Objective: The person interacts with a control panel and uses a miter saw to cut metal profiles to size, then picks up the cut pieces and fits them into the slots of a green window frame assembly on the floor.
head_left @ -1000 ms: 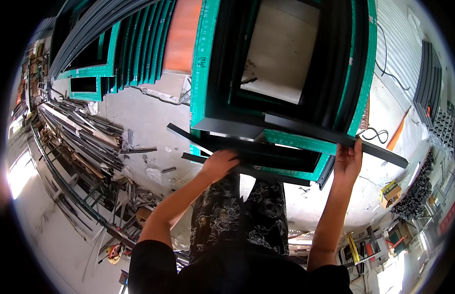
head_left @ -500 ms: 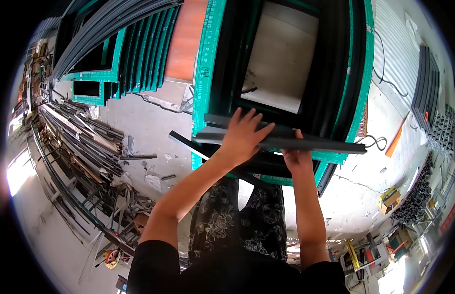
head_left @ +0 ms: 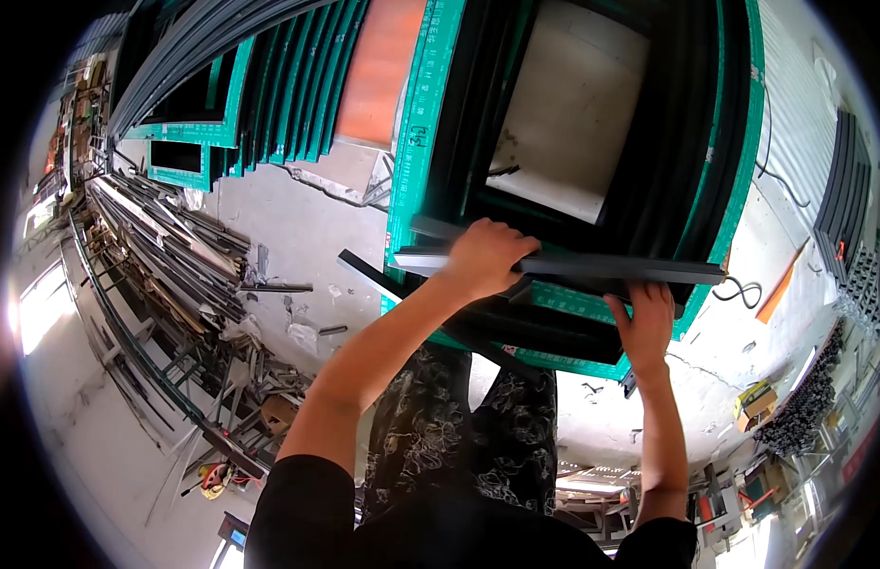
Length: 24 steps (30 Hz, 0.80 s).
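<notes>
A long dark grey profile bar lies crosswise over the near end of a stack of black frames edged with green film. My left hand is closed around the bar left of its middle, palm down. Under the bar's right part, my right hand rests with its fingers stretched and the thumb apart, fingertips at the bar's near edge. Another dark strip shows just beyond the bar at the left. A further dark bar juts out past the frames' left edge, partly hidden by my left forearm.
More green-edged frames lean at the far left, with long grey strips over them. Piles of loose profiles cover the left floor. A black cable curls beside the stack. Grey profiles lie at the far right.
My right hand has shifted right along the bar and let go of its grip. My left fingers, spread before, have closed on the bar. The bar has moved slightly right.
</notes>
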Tool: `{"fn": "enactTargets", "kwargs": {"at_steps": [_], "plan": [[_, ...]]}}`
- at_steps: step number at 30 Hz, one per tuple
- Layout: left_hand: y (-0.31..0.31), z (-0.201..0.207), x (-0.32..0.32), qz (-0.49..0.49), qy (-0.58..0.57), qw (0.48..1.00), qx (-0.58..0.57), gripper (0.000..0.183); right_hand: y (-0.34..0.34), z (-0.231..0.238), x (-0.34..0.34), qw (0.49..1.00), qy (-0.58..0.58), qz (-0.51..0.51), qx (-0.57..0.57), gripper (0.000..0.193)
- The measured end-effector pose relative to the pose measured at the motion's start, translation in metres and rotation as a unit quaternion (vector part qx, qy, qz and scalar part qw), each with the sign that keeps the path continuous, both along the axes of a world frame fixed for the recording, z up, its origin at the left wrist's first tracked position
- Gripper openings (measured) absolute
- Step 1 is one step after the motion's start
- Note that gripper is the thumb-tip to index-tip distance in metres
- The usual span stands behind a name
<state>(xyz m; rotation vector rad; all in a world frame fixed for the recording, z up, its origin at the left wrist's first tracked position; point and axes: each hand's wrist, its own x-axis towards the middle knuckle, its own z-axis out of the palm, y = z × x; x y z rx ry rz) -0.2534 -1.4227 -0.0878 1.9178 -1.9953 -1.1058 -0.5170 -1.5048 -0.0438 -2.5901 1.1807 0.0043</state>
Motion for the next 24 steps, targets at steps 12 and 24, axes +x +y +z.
{"fn": "enactTargets", "kwargs": {"at_steps": [12,24], "plan": [[-0.008,-0.006,-0.012,0.049,0.063,0.997,-0.019,0.024,-0.002,-0.028,-0.019,0.990,0.001,-0.022,0.140,0.042],[0.001,-0.009,-0.020,0.076,0.043,0.995,0.048,0.028,-0.013,-0.043,-0.023,0.990,-0.001,0.016,0.141,0.042]]}}
